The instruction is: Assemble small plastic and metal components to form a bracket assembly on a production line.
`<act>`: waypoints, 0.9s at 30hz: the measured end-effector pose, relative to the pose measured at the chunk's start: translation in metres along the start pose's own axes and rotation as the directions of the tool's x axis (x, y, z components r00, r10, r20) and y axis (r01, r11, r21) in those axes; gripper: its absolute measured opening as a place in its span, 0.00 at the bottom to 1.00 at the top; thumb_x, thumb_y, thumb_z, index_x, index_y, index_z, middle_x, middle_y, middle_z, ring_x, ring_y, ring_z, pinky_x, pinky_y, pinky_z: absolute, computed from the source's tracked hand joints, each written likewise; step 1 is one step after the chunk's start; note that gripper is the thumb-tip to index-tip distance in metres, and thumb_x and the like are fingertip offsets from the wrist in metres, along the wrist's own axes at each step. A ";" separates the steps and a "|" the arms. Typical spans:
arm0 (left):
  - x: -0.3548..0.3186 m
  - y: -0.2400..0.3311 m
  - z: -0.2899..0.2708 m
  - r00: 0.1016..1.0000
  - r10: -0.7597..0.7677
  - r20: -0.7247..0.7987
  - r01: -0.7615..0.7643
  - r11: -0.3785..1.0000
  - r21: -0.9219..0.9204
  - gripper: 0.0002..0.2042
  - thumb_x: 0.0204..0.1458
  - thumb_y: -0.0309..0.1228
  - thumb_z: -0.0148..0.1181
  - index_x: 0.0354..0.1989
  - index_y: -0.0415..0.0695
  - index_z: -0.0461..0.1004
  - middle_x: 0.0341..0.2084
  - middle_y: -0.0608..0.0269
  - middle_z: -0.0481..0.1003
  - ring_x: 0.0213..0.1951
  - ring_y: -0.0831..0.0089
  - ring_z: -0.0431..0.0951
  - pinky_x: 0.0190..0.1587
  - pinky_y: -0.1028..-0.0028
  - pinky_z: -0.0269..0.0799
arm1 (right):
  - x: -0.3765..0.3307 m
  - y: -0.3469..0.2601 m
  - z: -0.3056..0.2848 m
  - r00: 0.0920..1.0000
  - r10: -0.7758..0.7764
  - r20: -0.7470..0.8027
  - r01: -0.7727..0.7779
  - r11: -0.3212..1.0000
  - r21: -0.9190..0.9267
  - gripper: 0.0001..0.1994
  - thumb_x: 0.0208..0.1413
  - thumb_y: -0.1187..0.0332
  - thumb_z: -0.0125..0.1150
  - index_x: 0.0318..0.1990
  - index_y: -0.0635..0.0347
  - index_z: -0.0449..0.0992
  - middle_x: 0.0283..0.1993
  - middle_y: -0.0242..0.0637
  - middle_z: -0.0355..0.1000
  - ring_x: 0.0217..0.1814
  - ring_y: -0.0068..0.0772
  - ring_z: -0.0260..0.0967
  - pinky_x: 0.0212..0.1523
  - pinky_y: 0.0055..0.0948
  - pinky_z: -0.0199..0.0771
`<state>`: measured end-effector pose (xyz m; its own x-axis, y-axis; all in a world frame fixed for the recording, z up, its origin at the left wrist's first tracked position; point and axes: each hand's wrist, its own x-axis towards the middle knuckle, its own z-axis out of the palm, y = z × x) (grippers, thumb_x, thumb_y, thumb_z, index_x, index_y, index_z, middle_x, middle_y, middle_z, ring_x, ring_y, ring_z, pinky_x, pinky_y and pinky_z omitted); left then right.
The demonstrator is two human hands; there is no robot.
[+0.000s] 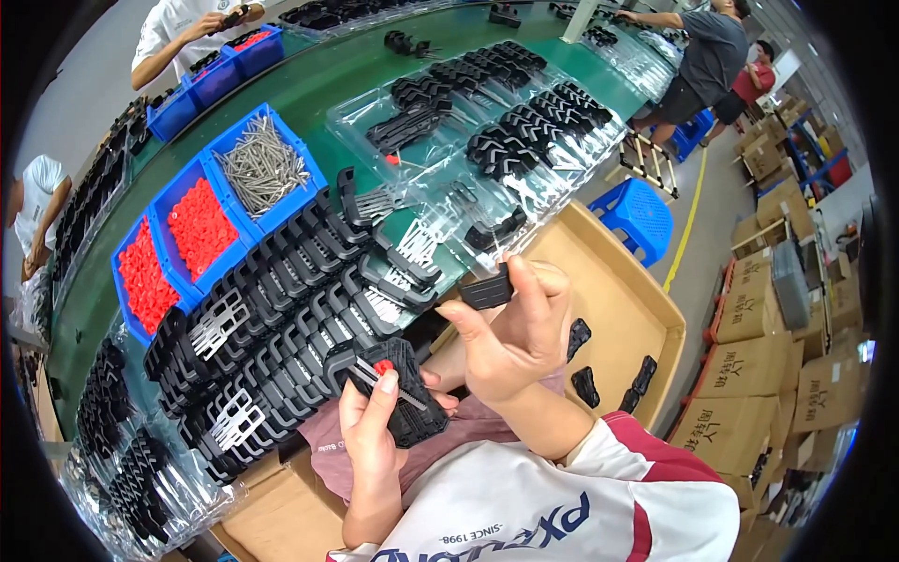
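Left hand [370, 426] grips black bracket [398, 391] with red plug [384, 367] low at lap, long axis slanting up-right; right hand [510, 337], fingers pinched on small black clip [487, 292], sits just above-right, nearer the desk [318, 89].

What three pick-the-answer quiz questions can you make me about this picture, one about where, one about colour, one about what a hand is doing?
1. Where is the bin of metal pins?
A. on the green table
B. on the floor
C. in the cardboard box

2. What colour are the small plugs in the blue bins?
A. yellow
B. red
C. white

3. What is the right hand doing?
A. resting flat
B. pinching a small black piece
C. holding scissors

Answers: 1 A, the bin sits on the table. 2 B, they are bright red. 3 B, its fingertips grip the piece.
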<state>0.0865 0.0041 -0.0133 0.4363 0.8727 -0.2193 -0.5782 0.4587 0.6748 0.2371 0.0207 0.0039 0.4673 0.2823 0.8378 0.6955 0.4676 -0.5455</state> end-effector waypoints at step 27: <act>-0.004 0.007 0.004 0.999 0.026 -0.044 -0.026 1.000 -0.002 0.12 0.59 0.27 0.46 0.48 0.35 0.62 0.32 0.43 0.75 0.26 0.54 0.80 0.28 0.67 0.80 | 0.013 -0.027 -0.008 0.265 0.593 0.760 -0.429 -0.633 0.644 0.29 0.58 0.49 0.56 0.51 0.72 0.67 0.48 0.48 0.69 0.55 0.42 0.66 0.53 0.32 0.73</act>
<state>0.0836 0.0036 -0.0050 0.3905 0.8908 -0.2324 -0.5911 0.4361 0.6785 0.2291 0.0053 0.0291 0.1220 0.9889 -0.0847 -0.9925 0.1224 -0.0002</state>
